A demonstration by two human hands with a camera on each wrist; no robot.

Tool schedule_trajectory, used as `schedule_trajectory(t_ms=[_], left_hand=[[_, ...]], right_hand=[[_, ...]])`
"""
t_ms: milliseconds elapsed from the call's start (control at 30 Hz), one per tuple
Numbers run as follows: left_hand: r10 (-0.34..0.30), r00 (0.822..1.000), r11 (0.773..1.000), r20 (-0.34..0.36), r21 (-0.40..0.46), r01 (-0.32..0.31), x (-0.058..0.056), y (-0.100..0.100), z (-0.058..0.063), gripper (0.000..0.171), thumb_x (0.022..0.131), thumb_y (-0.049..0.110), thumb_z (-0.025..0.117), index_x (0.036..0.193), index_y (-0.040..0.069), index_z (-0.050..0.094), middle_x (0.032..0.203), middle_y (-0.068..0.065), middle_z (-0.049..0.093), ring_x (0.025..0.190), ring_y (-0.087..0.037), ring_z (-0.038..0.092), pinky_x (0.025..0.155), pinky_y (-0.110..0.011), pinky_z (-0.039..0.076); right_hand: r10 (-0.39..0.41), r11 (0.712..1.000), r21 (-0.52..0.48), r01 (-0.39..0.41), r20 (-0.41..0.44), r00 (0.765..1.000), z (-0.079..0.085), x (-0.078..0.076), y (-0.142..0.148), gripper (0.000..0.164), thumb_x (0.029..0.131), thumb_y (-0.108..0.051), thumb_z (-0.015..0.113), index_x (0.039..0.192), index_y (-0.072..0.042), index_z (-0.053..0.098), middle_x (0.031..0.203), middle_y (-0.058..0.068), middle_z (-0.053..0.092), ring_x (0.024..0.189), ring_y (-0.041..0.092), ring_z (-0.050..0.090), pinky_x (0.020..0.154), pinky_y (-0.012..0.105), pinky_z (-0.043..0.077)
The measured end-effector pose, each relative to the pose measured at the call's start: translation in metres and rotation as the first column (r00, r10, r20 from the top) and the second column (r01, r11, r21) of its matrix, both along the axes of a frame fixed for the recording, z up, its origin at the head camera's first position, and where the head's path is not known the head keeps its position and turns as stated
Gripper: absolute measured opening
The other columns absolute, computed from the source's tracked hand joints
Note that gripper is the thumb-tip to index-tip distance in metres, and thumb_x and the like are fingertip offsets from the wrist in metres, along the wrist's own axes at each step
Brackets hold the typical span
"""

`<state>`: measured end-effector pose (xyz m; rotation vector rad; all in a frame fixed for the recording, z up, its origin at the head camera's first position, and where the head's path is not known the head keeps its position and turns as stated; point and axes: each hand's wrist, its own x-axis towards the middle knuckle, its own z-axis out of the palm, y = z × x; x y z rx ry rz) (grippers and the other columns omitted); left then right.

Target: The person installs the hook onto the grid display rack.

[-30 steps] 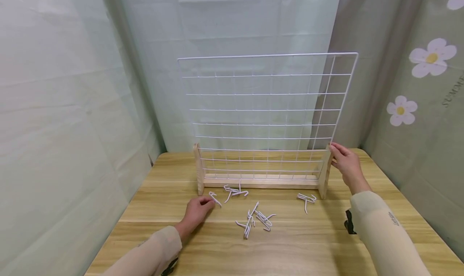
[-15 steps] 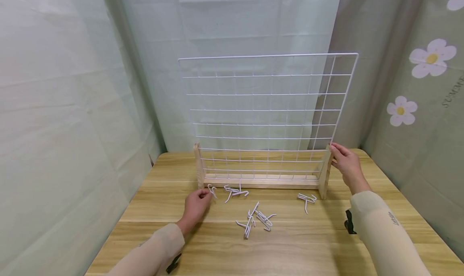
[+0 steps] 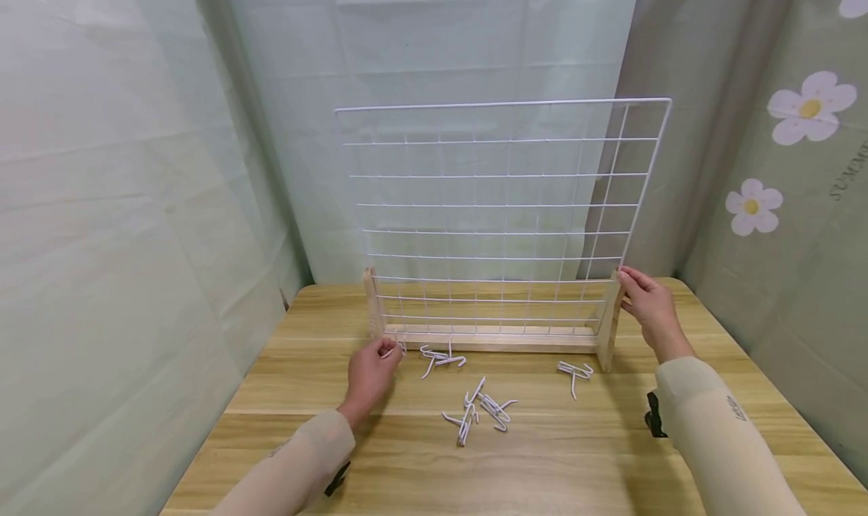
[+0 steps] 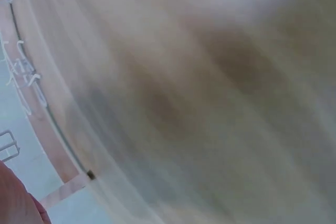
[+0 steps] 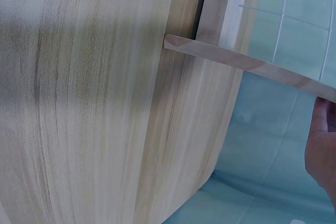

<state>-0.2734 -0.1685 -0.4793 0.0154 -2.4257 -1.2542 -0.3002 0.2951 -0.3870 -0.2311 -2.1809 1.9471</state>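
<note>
A white wire grid panel (image 3: 502, 105) stands upright in a pale wooden base (image 3: 488, 343) with a post at each end. My left hand (image 3: 368, 373) pinches a white wire hook (image 4: 10, 147) by the base's left post; its fingers cover much of the hook in the head view. On the other side, my right hand (image 3: 651, 314) grips the top of the right post (image 3: 608, 328), at the panel's edge, thumb and fingertips against it. Double-pronged white hooks (image 3: 441, 358) lie just in front of the base, right of the left hand.
More white hooks (image 3: 464, 425) lie in a loose pile on the wood-grain table (image 3: 542, 471). A separate hook (image 3: 575, 373) rests close to the right post. Pale curtains (image 3: 169, 237) hang around the table's left, back and right.
My left hand has lifted the hook off the table and carried it slightly away from me, toward the left post. My right hand has stayed at the right post.
</note>
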Motion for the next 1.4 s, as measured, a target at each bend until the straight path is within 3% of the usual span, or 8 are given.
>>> schedule_trajectory(t_ms=[267,433,600,933,1400], left_hand=[[0.076,0.994,0.997,-0.073,0.011,-0.075,-0.005,0.007,0.012,0.006,0.085,0.013,0.069,0.082,0.009,0.072,0.067,0.002,0.059,0.062,-0.016,0.050,0.060,-0.031,0.040],[0.137,0.982,0.990,-0.126,0.032,-0.134,-0.010,0.013,0.020,0.004,0.083,0.014,0.071,0.081,0.010,0.072,0.066,0.003,0.059,0.060,-0.015,0.050,0.057,-0.031,0.039],[0.167,0.967,0.986,-0.192,0.036,-0.163,-0.014,0.016,0.028,0.005,0.081,0.015,0.073,0.079,0.011,0.072,0.067,0.001,0.061,0.061,-0.017,0.052,0.058,-0.033,0.040],[0.202,0.928,0.977,-0.314,-0.004,-0.214,-0.025,0.021,0.051,0.005,0.082,0.014,0.069,0.080,0.010,0.070,0.069,-0.002,0.063,0.061,-0.024,0.055,0.057,-0.041,0.041],[0.245,0.917,0.968,-0.314,0.031,-0.248,-0.034,0.032,0.073,0.010,0.082,0.017,0.070,0.081,0.008,0.074,0.071,-0.005,0.069,0.064,-0.027,0.062,0.061,-0.044,0.044]], right_hand=[[0.001,1.000,-0.012,-0.001,-0.003,1.000,0.000,-0.001,-0.001,0.065,0.101,-0.042,0.051,0.150,-0.003,0.039,0.148,0.011,0.042,0.138,0.033,0.037,0.108,0.048,0.036],[-0.005,1.000,-0.009,0.005,-0.002,1.000,0.000,0.000,0.000,0.065,0.101,-0.044,0.051,0.151,-0.004,0.039,0.152,0.016,0.038,0.138,0.033,0.037,0.108,0.048,0.036],[-0.005,1.000,-0.008,0.005,-0.002,1.000,0.000,0.001,0.000,0.066,0.101,-0.044,0.050,0.151,-0.004,0.038,0.155,0.018,0.035,0.139,0.035,0.035,0.109,0.049,0.035],[-0.004,1.000,-0.022,0.004,-0.002,1.000,0.000,0.000,0.001,0.064,0.100,-0.044,0.053,0.150,-0.006,0.042,0.148,0.010,0.043,0.136,0.028,0.040,0.109,0.049,0.034],[-0.004,1.000,-0.027,0.004,-0.004,1.000,-0.001,0.000,0.001,0.065,0.099,-0.045,0.054,0.150,-0.006,0.042,0.141,0.003,0.048,0.131,0.022,0.045,0.109,0.048,0.035]])
